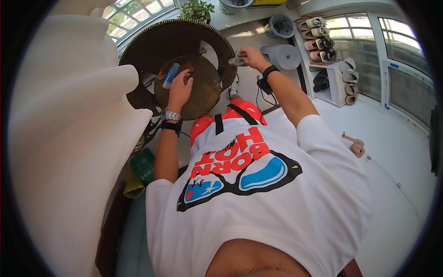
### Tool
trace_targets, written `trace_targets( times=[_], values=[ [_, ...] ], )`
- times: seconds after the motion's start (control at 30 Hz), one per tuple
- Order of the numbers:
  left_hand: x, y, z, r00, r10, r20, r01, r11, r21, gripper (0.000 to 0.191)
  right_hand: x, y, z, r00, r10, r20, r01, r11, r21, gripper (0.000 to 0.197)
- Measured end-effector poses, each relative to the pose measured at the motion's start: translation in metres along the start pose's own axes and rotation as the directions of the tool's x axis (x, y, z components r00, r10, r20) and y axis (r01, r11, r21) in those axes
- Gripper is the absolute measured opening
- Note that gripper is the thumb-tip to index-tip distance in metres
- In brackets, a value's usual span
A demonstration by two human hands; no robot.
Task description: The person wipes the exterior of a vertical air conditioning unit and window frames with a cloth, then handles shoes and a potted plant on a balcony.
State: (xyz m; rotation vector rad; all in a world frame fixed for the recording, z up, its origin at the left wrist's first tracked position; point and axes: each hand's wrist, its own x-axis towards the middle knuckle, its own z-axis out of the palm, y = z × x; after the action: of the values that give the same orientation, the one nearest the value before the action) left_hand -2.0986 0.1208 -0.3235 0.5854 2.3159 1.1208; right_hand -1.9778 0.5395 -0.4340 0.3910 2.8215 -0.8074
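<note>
A round-backed woven wicker chair (204, 86) stands before me. On its seat lie a blue cylindrical container (171, 75) with a pale end and some brown material (187, 66) beside it. My left hand (180, 86) is over the seat with its fingers at the container's right side; whether they touch it is unclear. My right hand (254, 58) is beyond the chair's right rim, its fingers closed on a crumpled grey cloth (237, 60).
Shoes (320, 44) and slippers (350, 77) stand on a white rack (334, 83) at the right. A bin (282, 26) and a white plastic stool (287, 57) are beyond my right hand. A cream curtain (76, 121) hangs at the left. A potted plant (197, 10) stands by the window.
</note>
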Motion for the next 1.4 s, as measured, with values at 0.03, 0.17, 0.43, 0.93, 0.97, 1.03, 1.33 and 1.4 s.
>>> trace_targets(
  times=[0.03,0.17,0.43,0.93,0.97,1.03,1.33,1.4],
  values=[
    [-0.001,0.008,0.012,0.999,-0.007,0.037,0.008,0.999,-0.036,0.046,-0.017,0.002,-0.003,0.993,-0.020,0.118,0.021,1.000,-0.012,0.033],
    [-0.005,0.027,0.061,0.991,0.046,0.129,-0.037,0.997,-0.072,0.044,0.001,-0.046,-0.031,0.983,-0.149,-0.110,0.164,0.976,0.146,0.032],
    [-0.074,-0.008,0.114,0.969,-0.214,0.120,0.230,0.964,-0.135,0.042,0.157,-0.198,-0.083,0.597,-0.798,-0.087,0.639,0.538,-0.550,0.035],
    [-0.239,-0.013,0.092,0.953,-0.303,-0.005,0.300,0.945,-0.132,0.040,-0.125,-0.094,0.104,0.624,-0.078,0.778,0.354,0.915,-0.192,0.030],
    [-0.241,-0.008,0.074,0.960,-0.278,-0.008,0.276,0.955,-0.107,0.040,-0.142,-0.078,0.124,0.692,-0.190,0.697,0.321,0.945,-0.061,0.035],
    [-0.249,-0.012,0.045,0.978,-0.210,-0.005,0.209,0.976,-0.065,0.041,-0.162,-0.071,0.166,0.819,-0.204,0.537,0.219,0.975,0.037,0.040],
    [-0.355,-0.118,-0.035,0.985,-0.102,0.136,0.091,0.992,0.085,0.041,-0.258,-0.214,0.219,0.893,-0.049,0.447,-0.045,0.980,0.196,0.044],
    [-0.375,-0.139,-0.042,0.969,-0.124,0.212,0.102,0.989,0.110,0.042,-0.283,-0.220,0.230,0.923,-0.104,0.370,0.053,0.988,0.145,0.043]
  ],
)
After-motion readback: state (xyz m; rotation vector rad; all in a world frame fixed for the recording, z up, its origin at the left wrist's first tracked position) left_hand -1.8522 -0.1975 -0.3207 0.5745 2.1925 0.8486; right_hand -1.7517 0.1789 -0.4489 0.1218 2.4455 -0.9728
